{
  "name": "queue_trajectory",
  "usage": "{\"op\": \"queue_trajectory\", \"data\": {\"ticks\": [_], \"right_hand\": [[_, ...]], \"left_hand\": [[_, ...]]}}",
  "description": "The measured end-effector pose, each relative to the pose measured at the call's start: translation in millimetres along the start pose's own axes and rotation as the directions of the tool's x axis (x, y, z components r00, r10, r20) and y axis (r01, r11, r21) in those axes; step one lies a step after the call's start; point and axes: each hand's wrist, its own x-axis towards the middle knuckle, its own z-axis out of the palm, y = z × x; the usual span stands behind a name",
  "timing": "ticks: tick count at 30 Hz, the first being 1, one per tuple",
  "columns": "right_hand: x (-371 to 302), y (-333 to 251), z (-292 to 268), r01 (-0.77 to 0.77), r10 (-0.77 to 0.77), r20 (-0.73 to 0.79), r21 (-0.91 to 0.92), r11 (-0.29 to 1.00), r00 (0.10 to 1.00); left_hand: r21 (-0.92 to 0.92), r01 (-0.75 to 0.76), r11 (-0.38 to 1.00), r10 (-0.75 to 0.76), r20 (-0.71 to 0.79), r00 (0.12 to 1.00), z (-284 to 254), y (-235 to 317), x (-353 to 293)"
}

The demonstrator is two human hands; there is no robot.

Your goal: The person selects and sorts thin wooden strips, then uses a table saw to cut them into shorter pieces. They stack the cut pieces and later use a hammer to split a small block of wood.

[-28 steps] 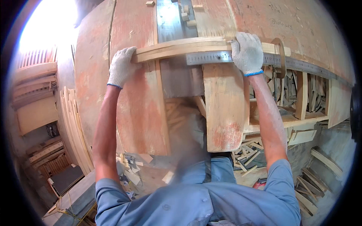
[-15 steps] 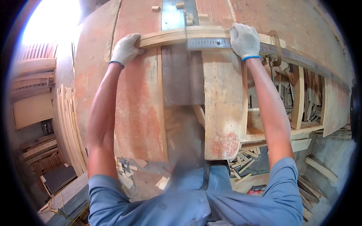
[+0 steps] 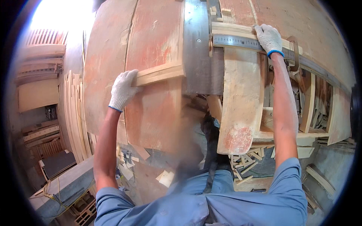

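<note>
My left hand [image 3: 123,88], in a white knit glove with a blue cuff, grips one end of a short stack of wooden strips [image 3: 160,73] over the left side of the worn wooden bench. My gloved right hand [image 3: 269,38] is closed over longer wooden strips [image 3: 233,28], which lie along a steel ruler [image 3: 233,41]. A thin upright saw blade [image 3: 210,42] stands at the left end of those strips, in a steel plate [image 3: 197,26]. Right beside my right hand, a rusty C-clamp [image 3: 295,54] sits on the ruler's rail.
Small wood offcuts [image 3: 226,12] lie beyond the blade. Under the bench's right side, a frame [image 3: 307,101] holds scrap strips. Long boards [image 3: 73,109] lean at the left. More offcuts [image 3: 247,162] litter the floor. A grey blur hides part of the bench's near middle.
The strips that spanned both hands are now two separate lengths. My left hand has drawn its piece toward me, away from the blade. The view has shifted left.
</note>
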Motion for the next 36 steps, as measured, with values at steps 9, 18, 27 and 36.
{"op": "queue_trajectory", "data": {"ticks": [9, 18, 27, 36], "right_hand": [[-136.4, -19.9, -30.1, 0.042, -0.041, -0.025, 0.046, 0.998, 0.999], [-189.1, -18.1, -42.2, 0.022, -0.017, 0.094, -0.049, 0.999, 0.995], [-180.8, -13.2, -38.6, 0.002, -0.001, 0.103, -0.010, 1.000, 0.995], [-179.4, -29.6, -57.3, 0.232, -0.230, 0.062, -0.019, 0.973, 0.971]], "left_hand": [[-0.064, 0.025, 0.998, -0.026, -0.025, 0.999, 8.4, -6.5, -34.1], [-0.150, -0.186, 0.971, 0.195, 0.047, 0.980, -0.2, 22.9, -30.8], [-0.100, -0.416, 0.904, 0.420, 0.014, 0.908, 7.6, 58.0, 43.0], [-0.104, -0.105, 0.989, 0.114, 0.088, 0.990, 1.7, 30.4, 41.6]]}}
